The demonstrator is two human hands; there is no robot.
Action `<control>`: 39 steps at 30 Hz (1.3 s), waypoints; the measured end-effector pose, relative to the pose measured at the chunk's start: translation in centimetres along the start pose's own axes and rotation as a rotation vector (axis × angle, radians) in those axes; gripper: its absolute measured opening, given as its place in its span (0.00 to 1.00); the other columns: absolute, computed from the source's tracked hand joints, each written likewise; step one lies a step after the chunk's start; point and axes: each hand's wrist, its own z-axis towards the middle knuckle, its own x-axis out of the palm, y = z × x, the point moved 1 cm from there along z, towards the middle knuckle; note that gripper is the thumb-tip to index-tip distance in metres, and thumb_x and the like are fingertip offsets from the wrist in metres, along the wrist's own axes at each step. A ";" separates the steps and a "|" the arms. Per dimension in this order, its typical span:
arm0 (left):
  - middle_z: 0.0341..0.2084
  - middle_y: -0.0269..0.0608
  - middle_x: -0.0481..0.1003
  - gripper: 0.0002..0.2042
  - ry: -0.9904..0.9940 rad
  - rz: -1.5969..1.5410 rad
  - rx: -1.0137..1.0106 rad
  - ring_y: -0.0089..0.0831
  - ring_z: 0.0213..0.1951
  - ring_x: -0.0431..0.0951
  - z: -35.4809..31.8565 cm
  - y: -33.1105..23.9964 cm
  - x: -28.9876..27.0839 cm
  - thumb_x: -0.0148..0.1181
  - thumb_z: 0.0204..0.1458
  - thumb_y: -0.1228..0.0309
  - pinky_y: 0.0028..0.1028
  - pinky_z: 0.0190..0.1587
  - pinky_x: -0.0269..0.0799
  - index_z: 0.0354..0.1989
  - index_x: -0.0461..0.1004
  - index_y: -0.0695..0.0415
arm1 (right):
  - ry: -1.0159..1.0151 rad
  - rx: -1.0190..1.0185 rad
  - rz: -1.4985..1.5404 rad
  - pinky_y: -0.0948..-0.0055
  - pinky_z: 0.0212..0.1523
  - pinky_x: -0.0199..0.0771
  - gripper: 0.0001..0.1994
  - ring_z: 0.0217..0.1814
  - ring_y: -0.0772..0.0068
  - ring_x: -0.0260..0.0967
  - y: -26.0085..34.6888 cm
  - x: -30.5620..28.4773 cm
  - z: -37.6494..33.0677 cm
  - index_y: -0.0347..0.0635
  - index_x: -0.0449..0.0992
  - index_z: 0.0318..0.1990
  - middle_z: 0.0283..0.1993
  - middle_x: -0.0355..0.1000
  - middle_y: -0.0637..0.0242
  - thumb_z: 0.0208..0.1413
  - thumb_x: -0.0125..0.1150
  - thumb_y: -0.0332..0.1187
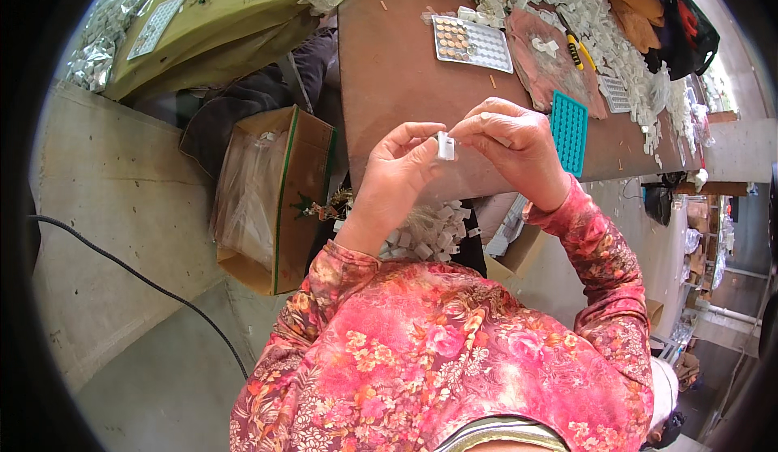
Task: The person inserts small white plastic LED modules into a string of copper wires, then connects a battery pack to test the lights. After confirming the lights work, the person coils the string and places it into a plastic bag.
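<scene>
Head view: the left hand (397,172) has its thumb and fingers closed on a small white plastic piece (446,149), held up in front of the torso, near the front edge of the brown tabletop (389,71). The right hand (523,148) is just beside the piece, its thumb and fingertips drawn together; whether they grip anything cannot be told. Beyond the hands, a white tray (493,48) carries rows of round copper-coloured pieces at its left side; to its right lie a pink cloth (531,79) and yellow-and-black pliers (575,51). A teal tray (569,136) with rows of cavities lies near the right wrist. Below the hands, many white plastic pieces (421,241) form a heap near the lap. At left stands an open cardboard box (301,201) containing clear plastic (253,201).
</scene>
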 end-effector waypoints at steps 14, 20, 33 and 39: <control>0.40 0.38 0.75 0.09 -0.023 0.174 -0.012 0.26 0.41 0.76 0.0 0.3 0.0 0.55 0.58 0.76 0.25 0.43 0.73 0.46 0.71 0.62 | 0.212 -0.210 -0.364 0.68 0.30 0.75 0.13 0.34 0.61 0.75 1.6 -0.6 0.2 0.45 0.73 0.41 0.31 0.73 0.64 0.46 0.58 0.24; 0.31 0.32 0.76 0.09 -0.014 0.294 0.038 0.16 0.33 0.73 -0.1 0.4 0.4 0.59 0.56 0.72 0.18 0.38 0.69 0.42 0.75 0.61 | 0.184 -0.172 -0.323 0.69 0.30 0.75 0.11 0.32 0.61 0.75 1.5 0.2 -0.1 0.44 0.73 0.39 0.30 0.73 0.64 0.46 0.60 0.25; 0.33 0.35 0.76 0.11 -0.028 0.202 -0.003 0.18 0.35 0.75 -0.2 -0.1 0.5 0.58 0.57 0.72 0.19 0.40 0.71 0.46 0.74 0.62 | -0.011 -0.048 -0.185 0.65 0.30 0.72 0.08 0.32 0.54 0.71 0.6 1.1 -2.1 0.37 0.69 0.36 0.32 0.69 0.59 0.48 0.59 0.20; 0.35 0.37 0.76 0.10 -0.038 0.188 -0.012 0.20 0.35 0.76 0.0 -0.1 0.7 0.56 0.58 0.73 0.21 0.40 0.74 0.46 0.73 0.64 | -0.026 -0.130 -0.262 0.64 0.27 0.70 0.08 0.29 0.53 0.69 0.4 1.9 -2.4 0.39 0.69 0.35 0.31 0.66 0.60 0.45 0.57 0.20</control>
